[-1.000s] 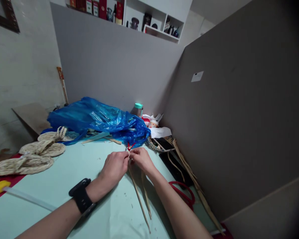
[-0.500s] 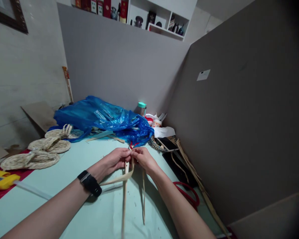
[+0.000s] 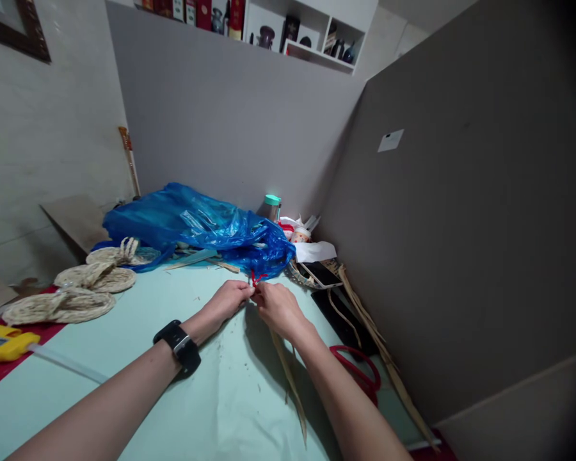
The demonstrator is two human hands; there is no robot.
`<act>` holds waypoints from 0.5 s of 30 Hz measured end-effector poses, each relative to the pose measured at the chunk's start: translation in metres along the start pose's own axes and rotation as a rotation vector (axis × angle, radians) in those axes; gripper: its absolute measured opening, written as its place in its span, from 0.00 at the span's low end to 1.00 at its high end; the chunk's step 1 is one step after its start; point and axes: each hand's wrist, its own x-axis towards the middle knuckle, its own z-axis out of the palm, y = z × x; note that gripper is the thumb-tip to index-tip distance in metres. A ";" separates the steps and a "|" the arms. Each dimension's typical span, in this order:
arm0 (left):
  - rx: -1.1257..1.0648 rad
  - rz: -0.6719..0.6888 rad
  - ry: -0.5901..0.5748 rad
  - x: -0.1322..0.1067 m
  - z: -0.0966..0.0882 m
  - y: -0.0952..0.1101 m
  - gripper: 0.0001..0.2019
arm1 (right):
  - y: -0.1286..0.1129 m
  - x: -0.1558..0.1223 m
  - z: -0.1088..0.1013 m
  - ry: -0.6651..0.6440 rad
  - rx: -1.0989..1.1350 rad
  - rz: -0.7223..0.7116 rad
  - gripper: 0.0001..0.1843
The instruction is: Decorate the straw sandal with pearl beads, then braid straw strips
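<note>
My left hand (image 3: 228, 299) and my right hand (image 3: 277, 308) meet fingertip to fingertip over the pale green table (image 3: 139, 358). Both pinch the top of a bundle of tan straw strips (image 3: 288, 378), which is tied with a small red cord (image 3: 255, 278). The strips trail toward me under my right forearm. A black watch (image 3: 178, 346) is on my left wrist.
A crumpled blue plastic bag (image 3: 196, 227) lies behind the hands. Coiled straw mats (image 3: 72, 294) sit at the left, with a yellow glue gun (image 3: 2, 342) nearer. Red-handled scissors (image 3: 360, 374), a phone (image 3: 324, 274), cups and loose strips lie along the grey partition at the right.
The strips that were splayed out toward me and to the left are now gathered under my right hand. Both hands stay pinched at the red tie.
</note>
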 end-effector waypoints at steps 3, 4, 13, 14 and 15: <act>0.008 -0.004 0.024 -0.002 0.003 0.002 0.17 | 0.001 -0.003 -0.007 -0.041 -0.051 -0.046 0.10; 0.012 -0.010 0.028 -0.003 0.003 0.002 0.17 | 0.004 -0.003 -0.009 -0.045 -0.060 -0.057 0.11; -0.012 -0.074 0.039 -0.004 0.004 0.002 0.17 | 0.002 -0.004 -0.019 0.020 -0.123 -0.026 0.13; -0.025 -0.075 0.038 -0.004 0.004 0.001 0.17 | -0.003 -0.006 -0.018 0.024 -0.127 -0.026 0.14; -0.040 -0.073 0.040 -0.003 0.004 0.000 0.17 | -0.009 -0.008 -0.015 0.024 -0.131 -0.029 0.14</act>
